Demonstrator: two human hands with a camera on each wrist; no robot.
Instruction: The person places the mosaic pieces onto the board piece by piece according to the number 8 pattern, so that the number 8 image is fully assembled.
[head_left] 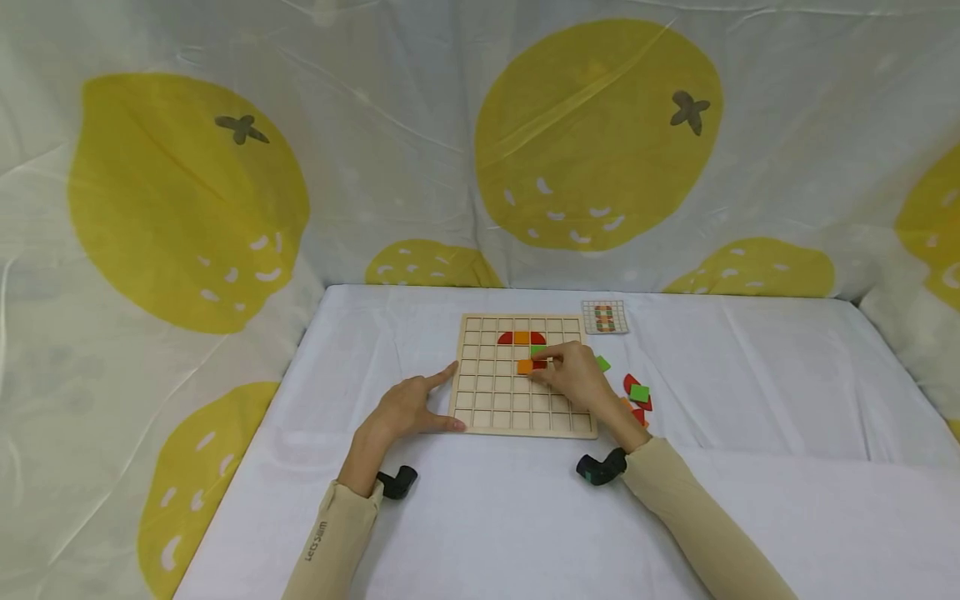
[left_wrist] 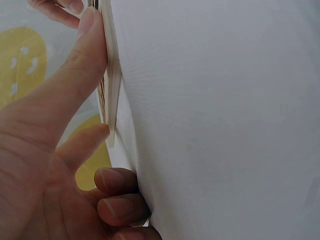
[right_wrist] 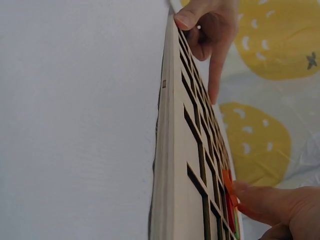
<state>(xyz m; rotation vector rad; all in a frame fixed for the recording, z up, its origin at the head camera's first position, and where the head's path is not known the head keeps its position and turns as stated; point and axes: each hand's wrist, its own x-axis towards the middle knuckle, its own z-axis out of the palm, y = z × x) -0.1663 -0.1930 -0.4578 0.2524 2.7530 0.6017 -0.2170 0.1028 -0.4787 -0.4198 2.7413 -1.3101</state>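
A square wooden grid board (head_left: 487,404) lies on the white-covered table. My left hand (head_left: 405,406) touches its left side, thumb at the near-left corner and straight index finger farther up; the other fingers curl loosely beneath in the left wrist view. With thumb and index finger my right hand (head_left: 576,377) pinches an orange square tile (head_left: 525,367) over the board's middle. That tile (right_wrist: 228,182) stands tilted at the grid in the right wrist view. Farther back, an orange tile (head_left: 521,337) sits between two rounded red tiles (head_left: 506,338). Green (head_left: 538,350) and red (head_left: 539,365) tiles show by the right fingers.
Right of the board lies a loose group of red, orange and green tiles (head_left: 639,393), partly behind the right forearm, with another green tile (head_left: 603,363) nearer the board. A small pattern card (head_left: 604,317) lies at the board's far-right corner. A lemon-print cloth (head_left: 420,167) hangs behind.
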